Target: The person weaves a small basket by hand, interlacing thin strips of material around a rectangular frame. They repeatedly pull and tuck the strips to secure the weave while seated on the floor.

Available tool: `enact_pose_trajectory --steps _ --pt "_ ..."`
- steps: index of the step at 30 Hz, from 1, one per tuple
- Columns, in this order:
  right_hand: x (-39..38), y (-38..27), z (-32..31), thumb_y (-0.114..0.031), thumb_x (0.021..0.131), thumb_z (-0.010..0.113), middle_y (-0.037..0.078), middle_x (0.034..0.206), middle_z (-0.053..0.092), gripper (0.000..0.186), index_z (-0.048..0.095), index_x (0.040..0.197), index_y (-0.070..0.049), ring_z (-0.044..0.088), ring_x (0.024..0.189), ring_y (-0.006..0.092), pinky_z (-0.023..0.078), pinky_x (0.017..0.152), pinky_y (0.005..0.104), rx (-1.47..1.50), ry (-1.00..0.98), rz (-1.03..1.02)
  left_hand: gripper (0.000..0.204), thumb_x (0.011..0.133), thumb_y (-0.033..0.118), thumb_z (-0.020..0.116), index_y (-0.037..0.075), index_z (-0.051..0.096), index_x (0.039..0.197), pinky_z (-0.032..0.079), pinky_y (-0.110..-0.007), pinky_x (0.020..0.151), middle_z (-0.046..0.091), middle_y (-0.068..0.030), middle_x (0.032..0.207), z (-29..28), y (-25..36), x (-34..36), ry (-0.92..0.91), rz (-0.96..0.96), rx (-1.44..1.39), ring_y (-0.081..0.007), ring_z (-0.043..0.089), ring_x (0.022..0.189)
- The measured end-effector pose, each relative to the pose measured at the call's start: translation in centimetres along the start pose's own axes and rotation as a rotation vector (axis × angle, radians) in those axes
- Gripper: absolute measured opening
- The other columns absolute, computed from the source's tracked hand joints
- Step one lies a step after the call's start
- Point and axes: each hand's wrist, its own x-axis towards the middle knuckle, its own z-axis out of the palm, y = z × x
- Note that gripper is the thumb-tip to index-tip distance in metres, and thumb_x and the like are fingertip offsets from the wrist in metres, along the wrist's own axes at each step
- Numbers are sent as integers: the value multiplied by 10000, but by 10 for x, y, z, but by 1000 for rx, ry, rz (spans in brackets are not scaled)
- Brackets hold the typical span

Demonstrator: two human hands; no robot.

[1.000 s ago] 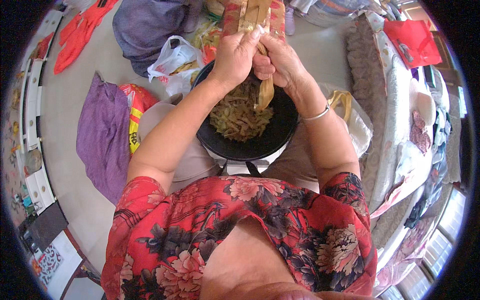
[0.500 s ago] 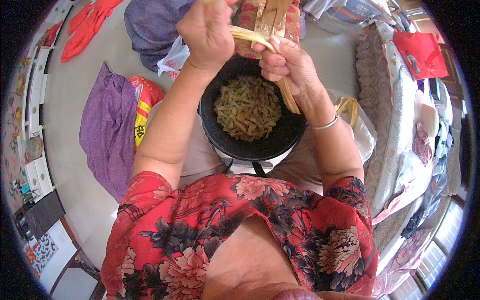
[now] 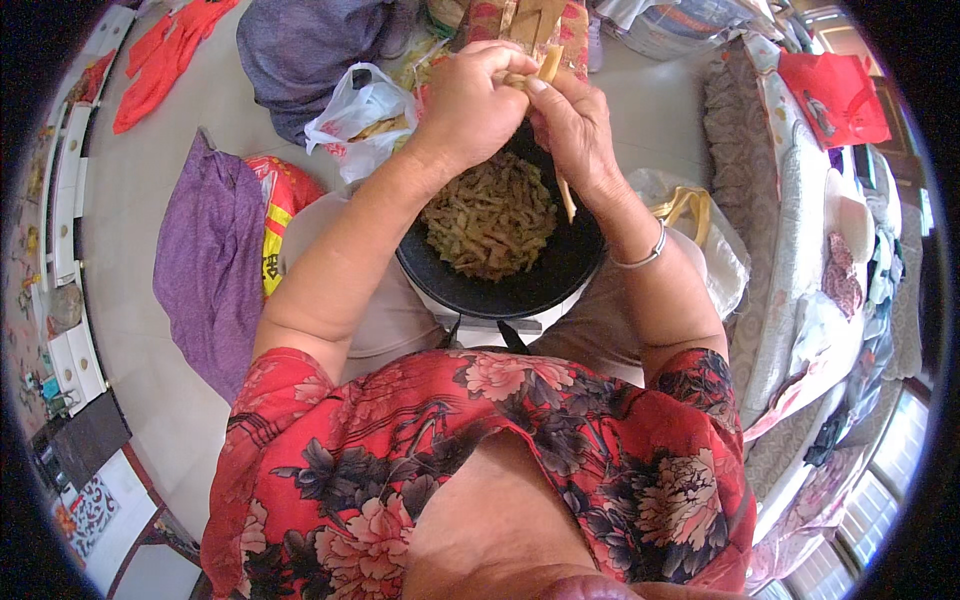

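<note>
Left hand (image 3: 478,112) and right hand (image 3: 580,130) meet above the far edge of the black pan (image 3: 500,300), fingers closed in a tight pinch on a pale yellow strip (image 3: 550,62). One end of the strip pokes up between the hands; a tail hangs below the right palm, over the pan's right side. Chopped pieces (image 3: 490,225), brownish green, cover the pan's floor. The pan sits between the person's knees, nearer the body than the wooden board (image 3: 535,22), which lies on a red patterned cloth (image 3: 483,22). A silvery bracelet (image 3: 650,252) rings the right wrist. On the floor (image 3: 140,230), a white bag (image 3: 350,100) with yellowish contents stands off the pan's far left edge, and a purple cloth (image 3: 205,270) lies farther left against a red and yellow bag (image 3: 278,225). Beyond the right forearm is a clear bag (image 3: 728,262) with a yellow band (image 3: 690,208) at its top.
</note>
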Motion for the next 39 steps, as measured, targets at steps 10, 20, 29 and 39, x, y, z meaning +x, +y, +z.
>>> enact_pose_trajectory --steps 10,20,29,39 --pt "10 -7 -28 -146 811 593 -46 558 423 106 553 792 -49 363 427 56 260 379 182 755 -475 533 99 760 70 459 13 469 679 399 -390 509 507 -191 626 -10 17 5 77 554 206 -367 530 581" --pt "9 -15 -24 -70 795 598 -44 561 456 57 583 839 -36 330 400 42 270 384 184 404 -370 222 161 808 100 473 36 513 666 445 -239 437 560 -57 588 -16 31 3 -162 -355 -234 -139 568 490" --pt "10 -4 -28 -78 839 575 -56 564 444 88 588 905 -22 328 419 29 273 394 181 911 -536 246 119 731 79 619 1 533 702 436 -361 505 568 -151 612 -17 26 8 122 239 442 -317 562 547" --pt "5 -2 -29 -109 856 581 -65 595 428 112 595 952 -55 314 456 29 240 399 178 728 -363 238 193 803 183 601 8 570 728 427 -359 461 532 -141 522 -25 25 1 -244 167 303 -255 560 465"
